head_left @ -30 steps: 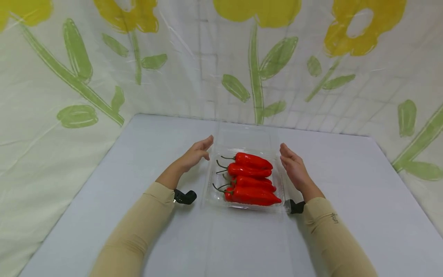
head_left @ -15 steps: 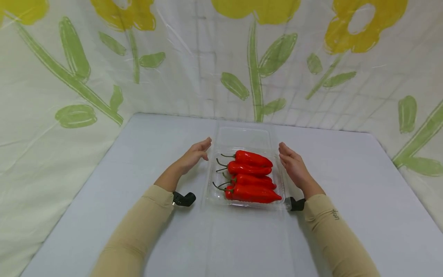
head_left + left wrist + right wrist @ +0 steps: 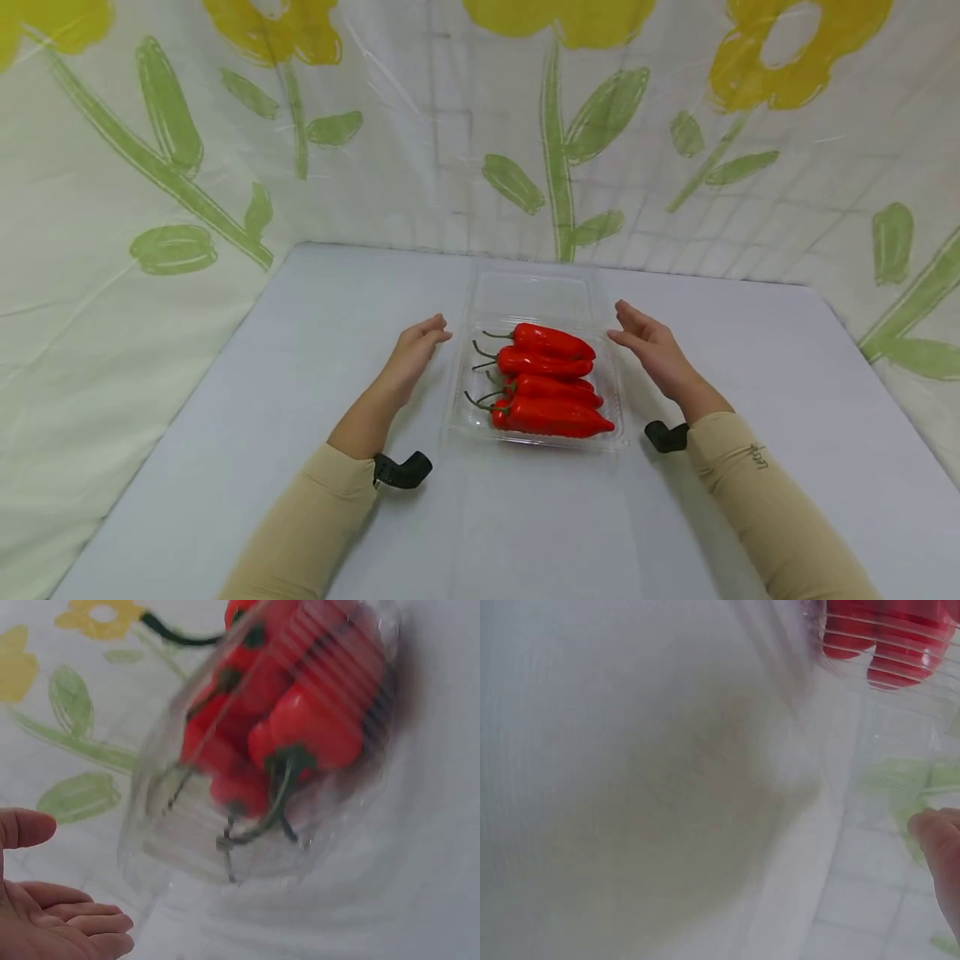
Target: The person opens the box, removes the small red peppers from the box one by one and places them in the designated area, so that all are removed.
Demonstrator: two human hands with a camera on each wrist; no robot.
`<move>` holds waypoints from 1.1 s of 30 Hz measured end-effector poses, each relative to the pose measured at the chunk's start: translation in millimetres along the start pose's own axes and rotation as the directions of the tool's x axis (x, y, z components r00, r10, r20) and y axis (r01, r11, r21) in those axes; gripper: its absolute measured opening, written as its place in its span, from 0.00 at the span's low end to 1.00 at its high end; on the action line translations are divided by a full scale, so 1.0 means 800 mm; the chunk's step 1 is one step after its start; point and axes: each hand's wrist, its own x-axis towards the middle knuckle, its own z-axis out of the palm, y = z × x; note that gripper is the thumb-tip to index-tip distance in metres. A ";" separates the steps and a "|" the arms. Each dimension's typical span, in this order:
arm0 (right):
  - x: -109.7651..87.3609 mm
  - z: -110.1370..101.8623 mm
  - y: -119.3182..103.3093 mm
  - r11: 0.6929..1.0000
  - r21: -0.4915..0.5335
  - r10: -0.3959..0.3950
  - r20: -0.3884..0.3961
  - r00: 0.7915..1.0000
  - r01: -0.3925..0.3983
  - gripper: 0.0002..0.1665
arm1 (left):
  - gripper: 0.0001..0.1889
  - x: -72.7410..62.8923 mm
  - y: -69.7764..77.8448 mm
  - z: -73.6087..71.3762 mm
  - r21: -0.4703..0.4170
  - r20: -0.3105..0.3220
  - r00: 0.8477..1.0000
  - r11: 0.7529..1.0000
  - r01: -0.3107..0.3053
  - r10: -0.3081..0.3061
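Head view, from left of centre: the left hand (image 3: 414,354) hangs over the white counter (image 3: 352,292), fingers loosely extended, thumb away from them, gripping nothing. Its fingertips point up and to the right, just short of the left edge of a clear plastic container (image 3: 467,421), which lies to its right and slightly lower in the frame. The left wrist view agrees: palm and fingers sit at lower left, with a gap before the container's wall.

At the centre of the frame the container rests flat, its lid (image 3: 536,292) laid back toward the top of the frame, so tray and lid together run up and down the picture. Several red peppers (image 3: 555,417) lie inside with their long axes across the frame, green stems (image 3: 480,404) to the left, tips to the right.

Right of centre, the right hand (image 3: 654,346) has its fingers stretched upward and left and its thumb apart, holding nothing. The container lies to its left and slightly lower. This hand looks the nearer, its thumb tip close beside the right edge; whether they touch cannot be told.
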 end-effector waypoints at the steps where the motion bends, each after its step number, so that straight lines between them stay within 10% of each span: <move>1: 0.000 -0.002 -0.002 1.000 -0.019 -0.003 0.002 1.000 0.003 0.43 | 0.30 -0.004 0.000 0.002 -0.030 -0.003 1.000 1.000 -0.003 0.002; 24: 0.002 -0.015 -0.065 0.922 -0.363 -0.078 0.165 0.983 0.134 0.44 | 0.36 -0.095 -0.025 0.043 -0.150 -0.060 0.998 0.988 0.022 -0.031; 33: 0.007 0.006 -0.095 0.882 -0.431 -0.065 0.287 0.956 0.189 0.35 | 0.35 -0.103 -0.041 0.056 -0.238 -0.065 0.998 0.971 -0.016 0.000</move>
